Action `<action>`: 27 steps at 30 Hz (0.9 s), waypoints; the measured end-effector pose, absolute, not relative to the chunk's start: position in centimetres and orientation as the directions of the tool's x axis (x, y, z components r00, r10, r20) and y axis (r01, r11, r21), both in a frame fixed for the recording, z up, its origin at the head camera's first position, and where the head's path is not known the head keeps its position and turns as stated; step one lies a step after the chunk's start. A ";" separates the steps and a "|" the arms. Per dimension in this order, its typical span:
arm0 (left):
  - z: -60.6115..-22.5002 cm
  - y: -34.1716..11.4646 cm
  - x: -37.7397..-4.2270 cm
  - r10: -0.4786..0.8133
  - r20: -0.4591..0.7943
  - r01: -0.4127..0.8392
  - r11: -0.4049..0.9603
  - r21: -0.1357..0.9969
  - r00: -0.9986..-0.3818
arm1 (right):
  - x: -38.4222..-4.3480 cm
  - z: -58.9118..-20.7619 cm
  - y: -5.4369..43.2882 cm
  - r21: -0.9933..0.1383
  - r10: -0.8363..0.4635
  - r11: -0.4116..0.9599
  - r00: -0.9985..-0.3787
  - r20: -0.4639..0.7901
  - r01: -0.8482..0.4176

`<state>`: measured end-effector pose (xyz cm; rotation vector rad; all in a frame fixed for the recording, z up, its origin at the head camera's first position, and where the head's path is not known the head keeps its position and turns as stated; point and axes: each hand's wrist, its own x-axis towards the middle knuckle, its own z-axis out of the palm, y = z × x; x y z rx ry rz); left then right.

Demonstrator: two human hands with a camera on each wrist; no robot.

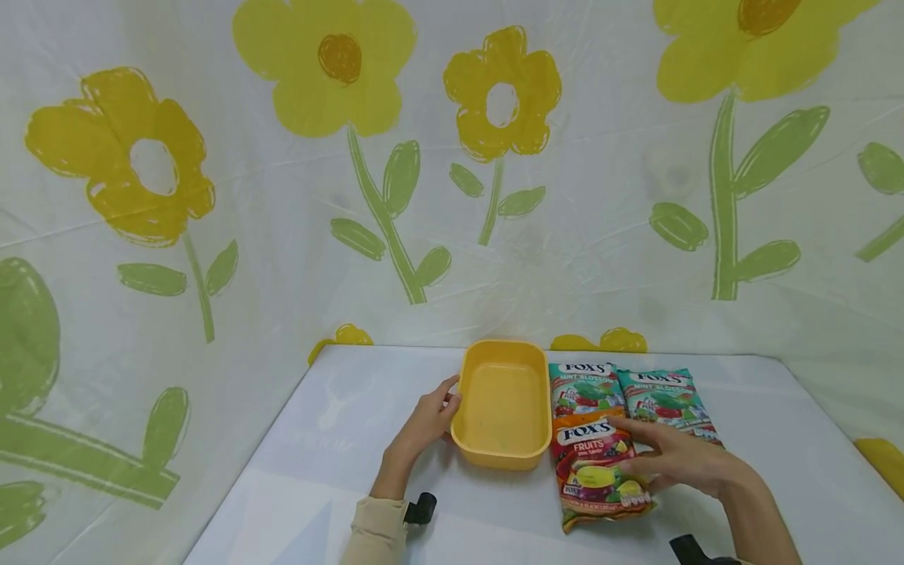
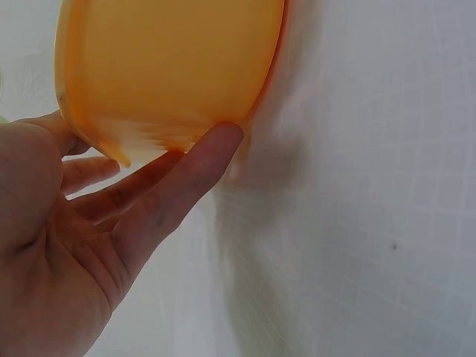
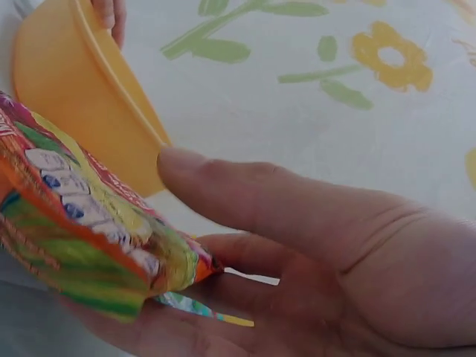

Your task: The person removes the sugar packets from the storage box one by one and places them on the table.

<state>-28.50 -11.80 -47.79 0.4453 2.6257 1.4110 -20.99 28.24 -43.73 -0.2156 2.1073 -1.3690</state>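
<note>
A yellow plastic tub [image 1: 501, 408] stands on the white table, with nothing inside it. My left hand [image 1: 427, 417] holds its left side, thumb and fingers at the wall and rim, as the left wrist view shows. To the right of the tub lies an orange and red Fox's Fruits candy bag [image 1: 589, 471]. Over that bag's right edge reaches my right hand [image 1: 688, 459]. In the right wrist view the fingers [image 3: 245, 294] extend beside and under the bag's edge, while the thumb [image 3: 223, 186] stands apart from it.
Two green Fox's Mint Blossom candy bags, a left one [image 1: 582, 390] and a right one [image 1: 664, 396], lie behind the fruit bag. The table [image 1: 318, 455] ends at a flower-patterned cloth backdrop [image 1: 565, 267].
</note>
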 end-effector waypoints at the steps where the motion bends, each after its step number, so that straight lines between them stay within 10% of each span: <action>1: -47.8 -11.8 -28.5 0.318 0.028 0.198 0.519 0.831 -0.948 | -21.0 -43.8 28.3 -0.870 -0.441 0.459 -0.804 -0.400 0.181; 27: -48.0 -11.8 -28.8 0.325 0.046 0.225 0.539 0.812 -0.945 | -21.4 -44.9 28.5 -0.785 -0.272 0.588 -0.867 -0.417 0.193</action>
